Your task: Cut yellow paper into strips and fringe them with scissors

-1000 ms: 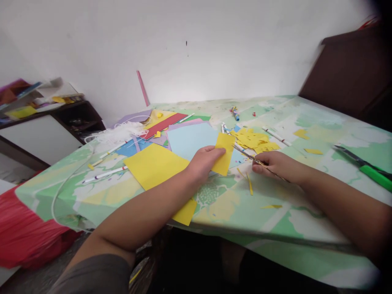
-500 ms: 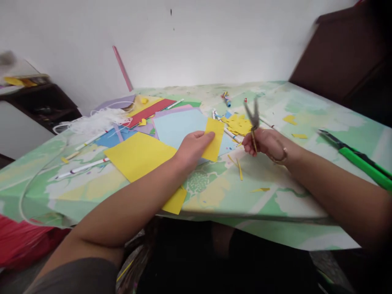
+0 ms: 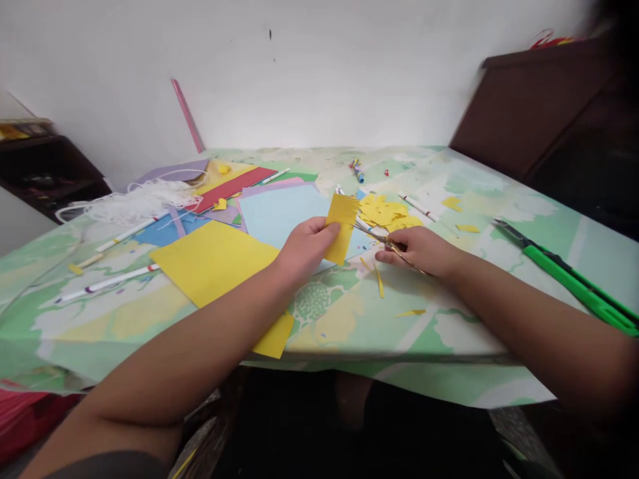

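Observation:
My left hand [image 3: 308,247] pinches a small yellow paper strip [image 3: 342,219] upright between thumb and fingers; fine slits show along its upper right edge. My right hand [image 3: 417,249] is closed on gold-handled scissors [image 3: 387,239], whose blades point left and meet the strip's right edge. Behind the scissors lies a pile of yellow paper pieces [image 3: 387,213]. A large yellow sheet [image 3: 214,256] rests left of my left hand, partly under my forearm, and a light blue sheet [image 3: 282,209] lies behind that hand.
White string [image 3: 134,199], a red strip [image 3: 234,187] and markers [image 3: 112,285] lie on the left of the patterned tablecloth [image 3: 329,332]. On the right is a green cutter [image 3: 574,283]. A glue tube [image 3: 358,171] lies farther back; thin yellow scraps [image 3: 380,281] are near the front.
My right hand has turned the scissors from pointing up to pointing left, bringing the blades to the yellow strip. My left hand still holds the strip. The camera view has shifted slightly.

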Tool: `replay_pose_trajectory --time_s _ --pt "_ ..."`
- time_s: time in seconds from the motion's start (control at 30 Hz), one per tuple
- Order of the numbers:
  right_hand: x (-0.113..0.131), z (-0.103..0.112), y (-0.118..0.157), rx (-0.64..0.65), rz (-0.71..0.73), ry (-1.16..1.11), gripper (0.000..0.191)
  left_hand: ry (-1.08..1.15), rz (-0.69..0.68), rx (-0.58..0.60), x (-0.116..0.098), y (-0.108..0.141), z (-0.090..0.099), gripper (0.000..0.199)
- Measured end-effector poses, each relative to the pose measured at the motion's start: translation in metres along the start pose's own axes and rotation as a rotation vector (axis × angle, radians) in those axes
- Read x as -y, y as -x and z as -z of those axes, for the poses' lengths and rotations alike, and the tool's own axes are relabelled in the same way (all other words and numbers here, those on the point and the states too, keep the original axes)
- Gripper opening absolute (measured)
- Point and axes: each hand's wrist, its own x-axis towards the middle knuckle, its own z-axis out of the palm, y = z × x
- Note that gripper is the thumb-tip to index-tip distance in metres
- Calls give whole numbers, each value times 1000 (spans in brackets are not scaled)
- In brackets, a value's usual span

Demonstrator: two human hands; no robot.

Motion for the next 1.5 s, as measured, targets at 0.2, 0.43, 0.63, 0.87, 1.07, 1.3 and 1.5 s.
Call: replay_pose_trajectory --time_s 0.2,0.43,0.63,0.87,1.07,1.3,1.5 --pt "1 1 0 33 23 -15 50 -82 -1 18 -1 1 -2 24" --pt "3 0 0 50 70 -6 49 -199 22 91 -4 4 -6 24" --pt "3 -1 1 46 65 -3 50 -87 74 86 -5 5 -7 23" --pt "4 -1 2 31 52 -7 49 32 128 59 -6 5 -10 20" --pt "0 -2 -2 76 30 -12 49 97 134 63 -1 3 -10 20" --pt "-1 -1 -3 72 18 -27 48 84 160 72 -2 3 -7 18" --pt "-4 -1 -5 81 -4 1 50 141 195 94 -5 4 -5 13"
